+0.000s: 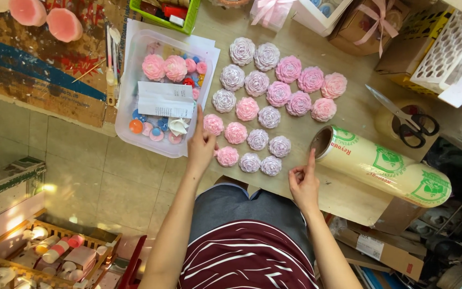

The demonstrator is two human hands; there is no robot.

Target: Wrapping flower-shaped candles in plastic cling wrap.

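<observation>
Rose-shaped moulded flowers [263, 107], pink and lilac, in rows mid-table | left hand [201, 147] unclenched, finger raised, touching nearest pink flower [227, 156] | right hand [304, 182] holding nothing, forefinger up, just right of flowers | film roll [380, 166] right of flowers, might roll into them if nudged
</observation>
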